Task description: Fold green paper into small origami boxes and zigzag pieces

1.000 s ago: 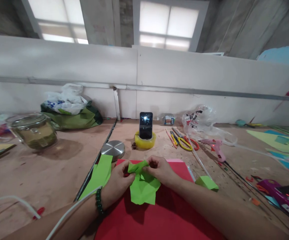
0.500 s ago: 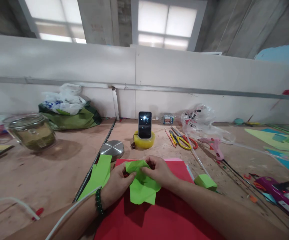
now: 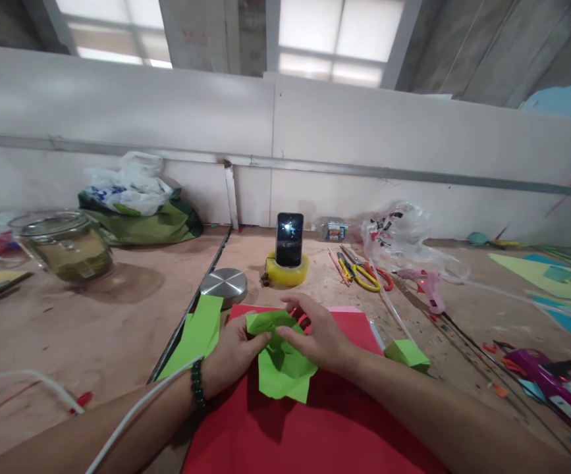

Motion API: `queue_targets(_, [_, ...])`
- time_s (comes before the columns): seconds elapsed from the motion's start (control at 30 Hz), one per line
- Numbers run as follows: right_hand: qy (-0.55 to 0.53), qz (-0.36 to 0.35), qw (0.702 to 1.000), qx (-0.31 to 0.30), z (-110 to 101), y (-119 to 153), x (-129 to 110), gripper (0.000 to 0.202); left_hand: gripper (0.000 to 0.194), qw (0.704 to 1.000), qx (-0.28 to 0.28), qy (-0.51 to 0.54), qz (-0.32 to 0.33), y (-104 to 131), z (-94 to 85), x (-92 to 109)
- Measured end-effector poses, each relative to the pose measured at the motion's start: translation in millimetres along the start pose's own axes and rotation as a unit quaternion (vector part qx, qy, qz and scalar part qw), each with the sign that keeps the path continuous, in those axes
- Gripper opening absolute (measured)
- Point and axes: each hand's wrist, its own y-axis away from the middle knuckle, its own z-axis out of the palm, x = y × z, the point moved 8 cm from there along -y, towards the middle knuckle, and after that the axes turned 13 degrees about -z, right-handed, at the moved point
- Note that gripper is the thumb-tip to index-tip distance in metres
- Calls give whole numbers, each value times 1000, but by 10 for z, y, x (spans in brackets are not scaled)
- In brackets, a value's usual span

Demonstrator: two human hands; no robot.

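Note:
A crumpled, folded piece of green paper (image 3: 285,375) is held up above a stack of red paper (image 3: 309,434). My left hand (image 3: 236,345) pinches its left side, thumb in front and fingers mostly hidden behind. At the upper right of the piece, my right hand (image 3: 317,332) has its thumb against the inside, while its fingers are raised and parted from the thumb. Flat green paper strips (image 3: 199,332) lie left of the red stack, and a folded green paper block (image 3: 407,354) sits to its right.
Ahead stand a phone (image 3: 289,240) on a yellow tape roll (image 3: 288,271) and a round metal disc (image 3: 224,284). Scissors (image 3: 367,276), a pink glue gun (image 3: 428,286) and a purple tool (image 3: 552,388) lie to the right. A glass jar (image 3: 68,250) is at left. A white cable (image 3: 137,418) crosses my left forearm.
My right hand's fingers have loosened and lifted off the upper edge of the green paper. My left hand keeps its pinch. The view has tilted slightly downward.

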Motion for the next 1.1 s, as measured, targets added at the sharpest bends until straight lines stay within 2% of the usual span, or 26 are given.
queue_targets(0.07, [-39, 79, 996, -25, 60, 44, 157, 34, 28, 1000, 14, 16, -2, 1, -28, 1])
queue_targets(0.13, [-69, 121, 989, -47, 116, 76, 246, 21, 27, 999, 23, 24, 0, 0, -47, 8])
queue_targets(0.2, [-55, 111, 991, -41, 106, 74, 248, 12, 28, 999, 26, 20, 0, -4, -55, 13])
queue_targets(0.3, [-9, 83, 996, -20, 62, 77, 215, 9, 27, 1000, 20, 12, -8, -9, -47, 7])
queue_targets(0.4, [7, 97, 995, -27, 77, 104, 242, 7, 25, 1000, 13, 7, -2, -5, -29, 17])
queue_targets(0.5, [30, 119, 990, -64, 103, 108, 262, 8, 23, 999, 31, -12, 17, 6, -37, 48])
queue_targets(0.67, [10, 144, 978, -154, 147, 101, 210, 29, 26, 999, 29, -18, 24, 15, -12, 87])
queue_targets(0.77, [7, 172, 972, -158, 114, 113, 235, 24, 27, 999, 21, -28, 28, 19, 7, 112])
queue_targets(0.87, [7, 196, 965, -175, 114, 134, 283, 11, 27, 998, 17, -38, 36, 15, 11, 118])
queue_targets(1.0, [78, 215, 950, -215, 85, 138, 324, 18, 26, 996, 20, -74, 41, -4, 10, 90])
queue_targets(1.1, [111, 211, 944, -228, 61, 118, 289, 14, 26, 992, 27, -111, 61, 4, 15, 103])
